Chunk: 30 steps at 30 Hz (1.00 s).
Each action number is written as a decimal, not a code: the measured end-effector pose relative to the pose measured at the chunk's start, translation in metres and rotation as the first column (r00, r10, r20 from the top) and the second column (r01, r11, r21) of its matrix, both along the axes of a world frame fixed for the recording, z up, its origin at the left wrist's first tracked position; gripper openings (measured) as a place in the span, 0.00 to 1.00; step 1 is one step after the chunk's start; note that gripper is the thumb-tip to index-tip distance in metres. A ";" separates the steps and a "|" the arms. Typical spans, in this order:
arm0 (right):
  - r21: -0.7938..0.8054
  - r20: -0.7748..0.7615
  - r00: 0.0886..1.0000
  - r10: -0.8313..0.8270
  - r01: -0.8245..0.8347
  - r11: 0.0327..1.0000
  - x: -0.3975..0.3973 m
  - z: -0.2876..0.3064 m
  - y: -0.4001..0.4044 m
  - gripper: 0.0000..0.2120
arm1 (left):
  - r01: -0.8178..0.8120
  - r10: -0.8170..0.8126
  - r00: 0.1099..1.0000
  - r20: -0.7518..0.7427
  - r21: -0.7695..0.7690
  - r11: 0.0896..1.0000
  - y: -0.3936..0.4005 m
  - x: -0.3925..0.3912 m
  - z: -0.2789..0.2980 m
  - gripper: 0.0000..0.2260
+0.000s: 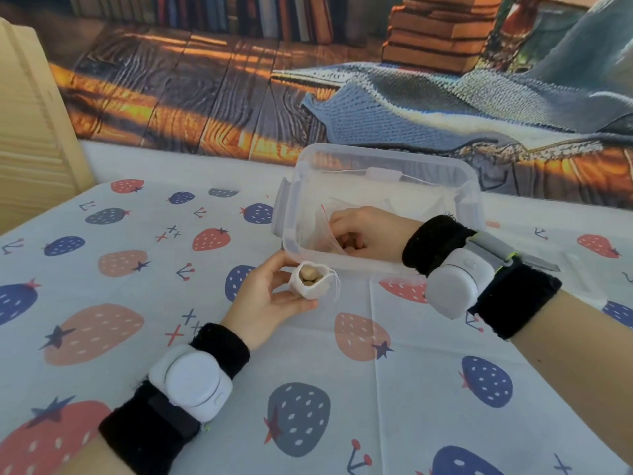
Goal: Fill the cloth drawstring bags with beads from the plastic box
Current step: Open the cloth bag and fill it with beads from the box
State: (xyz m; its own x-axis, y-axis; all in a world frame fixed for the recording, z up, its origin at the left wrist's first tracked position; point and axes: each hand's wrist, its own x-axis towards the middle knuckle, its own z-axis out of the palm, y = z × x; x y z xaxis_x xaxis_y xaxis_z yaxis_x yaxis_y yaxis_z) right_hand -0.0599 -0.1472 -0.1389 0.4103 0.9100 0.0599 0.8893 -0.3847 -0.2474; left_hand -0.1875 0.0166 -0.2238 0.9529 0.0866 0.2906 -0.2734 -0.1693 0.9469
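Note:
My left hand point(270, 296) holds a small white cloth drawstring bag point(310, 281) upright, just in front of the clear plastic box point(376, 166). The bag's mouth is open and tan beads show inside it. Its string hangs down on the right side. My right hand point(366, 234) reaches into the box, fingers curled down over a pile of tan beads point(346, 243) that lie in a clear plastic pouch with a red strip. Whether the fingers hold a bead is hidden. More white cloth lies further back in the box.
A tablecloth point(342, 371) printed with strawberries covers the table. A printed backdrop point(239, 97) of books and a blanket stands right behind the box. A pale wooden panel point(30, 138) rises at the far left. Both wrists carry black bands with white devices.

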 end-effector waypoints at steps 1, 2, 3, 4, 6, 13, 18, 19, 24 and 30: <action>-0.004 -0.007 1.000 0.006 -0.006 1.000 0.001 0.001 -0.001 0.12 | 0.003 -0.003 1.000 -0.003 0.001 1.000 0.000 0.000 0.000 0.18; -0.007 -0.017 1.000 0.010 -0.010 1.000 0.001 0.002 -0.001 0.12 | 0.006 -0.006 1.000 -0.006 -0.003 1.000 0.000 0.000 0.001 0.18; -0.010 -0.025 1.000 0.011 -0.011 1.000 0.002 0.002 -0.001 0.12 | 0.008 -0.008 1.000 -0.007 -0.007 1.000 -0.001 0.000 0.001 0.18; -0.019 -0.028 1.000 0.010 -0.011 1.000 0.002 0.002 -0.001 0.13 | 0.009 -0.009 1.000 -0.006 -0.011 1.000 -0.001 0.000 0.001 0.18; -0.049 -0.030 1.000 0.010 -0.011 0.999 0.003 0.001 0.001 0.13 | 0.009 -0.009 1.000 -0.004 -0.016 1.000 -0.001 0.000 0.002 0.18; -0.072 -0.148 0.989 -0.009 -0.001 0.997 0.006 -0.005 0.003 0.11 | 0.009 -0.009 1.000 -0.011 0.019 1.000 0.000 0.000 0.001 0.18; -0.082 -0.178 0.984 -0.015 0.000 0.997 0.001 -0.004 0.004 0.13 | 0.023 -0.023 1.000 -0.021 -0.006 1.000 -0.001 0.000 0.001 0.18; -0.079 -0.193 0.981 -0.010 -0.005 0.997 0.000 -0.004 0.004 0.14 | 0.024 -0.024 0.999 -0.024 -0.007 1.000 -0.001 0.000 0.001 0.19; -0.066 -0.208 0.978 -0.001 -0.013 0.998 -0.004 -0.003 0.005 0.08 | 0.024 -0.024 0.999 -0.038 -0.006 1.000 0.001 0.001 -0.001 0.20; -0.053 -0.108 0.991 -0.082 0.077 0.996 0.005 -0.005 0.011 0.07 | 0.022 -0.022 0.999 -0.035 0.005 1.000 -0.001 0.001 0.001 0.18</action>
State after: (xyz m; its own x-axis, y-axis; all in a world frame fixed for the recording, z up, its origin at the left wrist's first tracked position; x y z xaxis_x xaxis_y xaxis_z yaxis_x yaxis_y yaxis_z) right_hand -0.0552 -0.1364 -0.1441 0.4831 0.8749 -0.0332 0.8237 -0.4671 -0.3215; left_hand -0.1868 0.0152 -0.2227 0.9641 0.0643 0.2576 -0.2439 -0.1684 0.9551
